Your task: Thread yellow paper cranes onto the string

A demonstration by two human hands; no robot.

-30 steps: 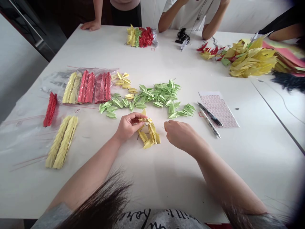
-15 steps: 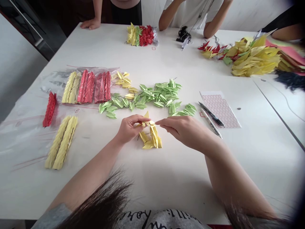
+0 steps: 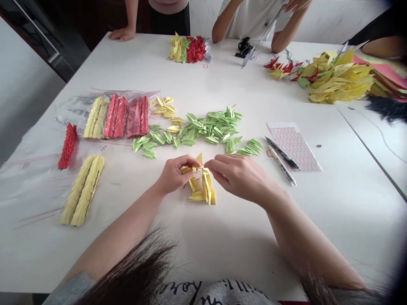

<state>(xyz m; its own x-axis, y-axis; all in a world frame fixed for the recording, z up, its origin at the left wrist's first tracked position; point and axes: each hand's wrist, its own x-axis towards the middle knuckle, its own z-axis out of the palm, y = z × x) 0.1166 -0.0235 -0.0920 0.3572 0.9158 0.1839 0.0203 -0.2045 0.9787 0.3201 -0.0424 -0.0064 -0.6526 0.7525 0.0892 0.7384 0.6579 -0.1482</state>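
Note:
My left hand (image 3: 176, 171) pinches a yellow folded paper crane (image 3: 199, 158) between thumb and fingers just in front of me. The fingertips of my right hand (image 3: 238, 174) are pressed together right beside that crane; what they hold is too small to make out. Below both hands hangs a bunch of yellow paper cranes (image 3: 208, 190), strung along a dark thread and reaching down to the table. Green paper cranes (image 3: 222, 123) on a string lie just beyond my hands, joined to a few yellow ones (image 3: 165, 108).
Clear bags with red folded paper stacks (image 3: 116, 115) and yellow stacks (image 3: 82, 190) lie left. Pens (image 3: 282, 152) rest on a sticker sheet (image 3: 297, 146) at right. Larger yellow cranes (image 3: 340, 80) are heaped far right. Other people's arms (image 3: 124, 31) are at the far edge.
My right hand has shifted slightly left, closer to the crane held in my left hand. The hanging yellow cranes have swung a little lower. A person opposite has lowered one hand into view.

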